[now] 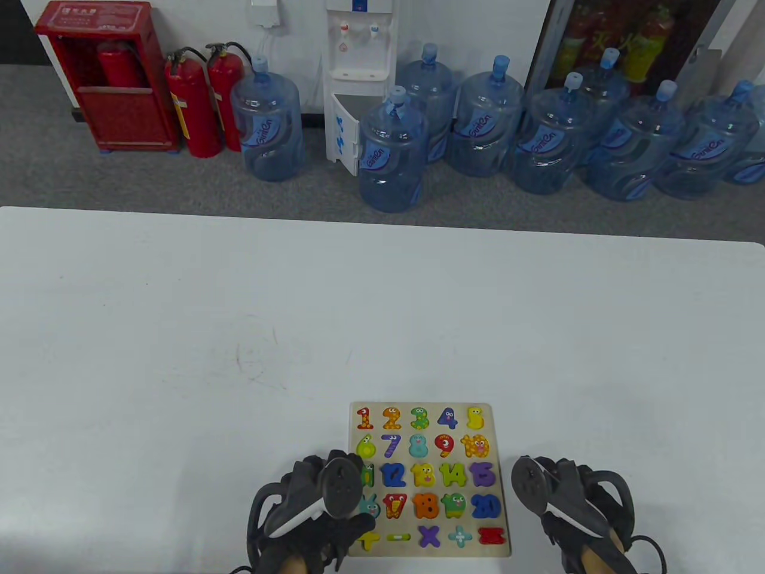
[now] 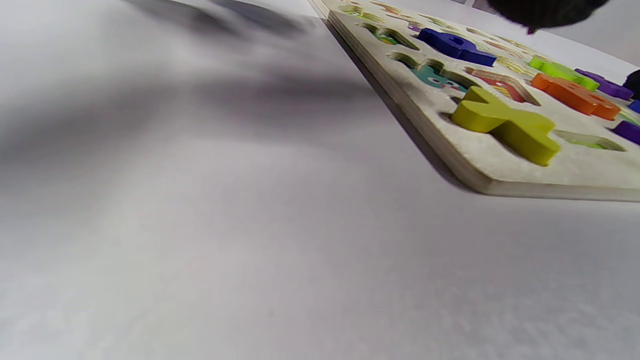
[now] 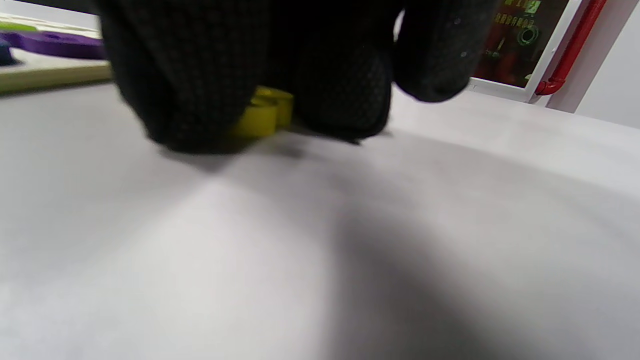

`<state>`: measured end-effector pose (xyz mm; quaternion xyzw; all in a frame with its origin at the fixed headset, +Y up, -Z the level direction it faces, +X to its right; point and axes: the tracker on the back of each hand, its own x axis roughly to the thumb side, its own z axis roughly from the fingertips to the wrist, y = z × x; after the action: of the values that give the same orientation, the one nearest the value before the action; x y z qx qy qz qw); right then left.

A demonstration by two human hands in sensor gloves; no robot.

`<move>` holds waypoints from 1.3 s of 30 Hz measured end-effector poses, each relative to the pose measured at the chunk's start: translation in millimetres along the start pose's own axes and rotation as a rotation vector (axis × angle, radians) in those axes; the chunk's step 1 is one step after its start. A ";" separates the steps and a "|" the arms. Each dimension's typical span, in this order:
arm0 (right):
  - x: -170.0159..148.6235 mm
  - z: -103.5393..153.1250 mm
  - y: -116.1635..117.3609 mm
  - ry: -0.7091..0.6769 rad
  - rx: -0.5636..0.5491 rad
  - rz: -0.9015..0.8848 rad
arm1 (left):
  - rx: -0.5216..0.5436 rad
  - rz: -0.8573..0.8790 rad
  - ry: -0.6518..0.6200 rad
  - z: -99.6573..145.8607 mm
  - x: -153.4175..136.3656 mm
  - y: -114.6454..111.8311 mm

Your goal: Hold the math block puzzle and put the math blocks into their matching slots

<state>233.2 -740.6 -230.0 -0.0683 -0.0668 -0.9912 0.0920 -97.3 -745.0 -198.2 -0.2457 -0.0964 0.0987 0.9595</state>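
The wooden puzzle board lies near the table's front edge, and most of its slots hold coloured number and sign blocks. My left hand rests over the board's left edge and near-left corner, and its fingertips show above the board. A yellow plus block sits tilted, partly out of its slot there. My right hand is on the table just right of the board. Its fingers close down around a small yellow block that lies on the table.
The white table stretches far and left of the board. Beyond its far edge stand water bottles, a dispenser and fire extinguishers on the floor.
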 end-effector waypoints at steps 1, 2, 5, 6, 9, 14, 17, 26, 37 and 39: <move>0.2 0.0 0.0 -0.001 0.000 0.002 | 0.000 0.000 0.000 0.0 0.0 0.0; 0.2 0.0 -0.1 -0.002 -0.001 0.003 | -0.001 0.000 0.001 0.0 -0.1 0.1; 0.4 -0.2 0.4 -0.004 -0.003 0.002 | -0.001 0.001 0.002 0.1 -0.2 0.1; 0.7 -0.1 0.7 -0.005 -0.009 0.005 | -0.001 0.001 0.002 0.0 -0.2 0.1; 2.4 0.2 0.2 -0.003 -0.023 0.012 | 0.001 0.001 0.001 0.2 -0.1 0.3; 5.2 1.3 -6.2 -0.010 -0.059 -0.009 | 0.000 -0.001 0.003 -0.2 -0.3 0.1; 12.6 2.5 -15.0 -0.054 -0.095 -0.028 | -0.008 0.003 0.010 -1.2 -1.2 -0.5; 63.6 -5.6 -44.8 -0.174 -0.144 -0.019 | -0.009 0.006 0.015 -1.4 -2.0 -0.5; 136.1 -25.5 -47.7 -0.271 -0.078 0.012 | -0.010 0.002 0.013 -1.5 -1.6 -0.7; 143.0 -30.9 -44.1 -0.275 -0.054 0.012 | -0.011 0.002 0.012 -1.5 -1.5 -0.8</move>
<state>81.7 -726.9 -244.6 -0.2064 -0.0515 -0.9733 0.0860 -98.2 -746.7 -199.4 -0.2516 -0.0910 0.0975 0.9586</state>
